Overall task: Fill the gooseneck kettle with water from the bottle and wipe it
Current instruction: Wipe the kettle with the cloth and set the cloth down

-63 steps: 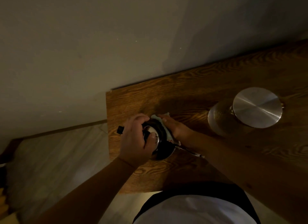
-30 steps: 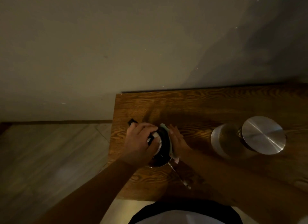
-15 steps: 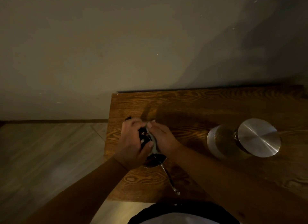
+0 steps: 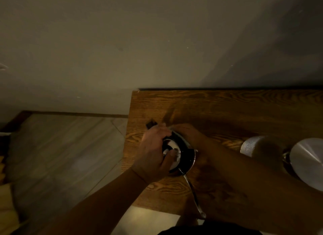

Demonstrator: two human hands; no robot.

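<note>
The gooseneck kettle [image 4: 186,157], near the wooden table [image 4: 227,108]'s left edge, is gripped by the left hand [image 4: 153,154]; the right hand [image 4: 190,135]'s grip cannot be told.

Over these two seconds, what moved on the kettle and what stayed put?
The right hand slid its cloth from the kettle's right side round toward the far rim. The spout swung to point nearer the person. The left hand kept gripping the top; the steel canister stayed put.
</note>
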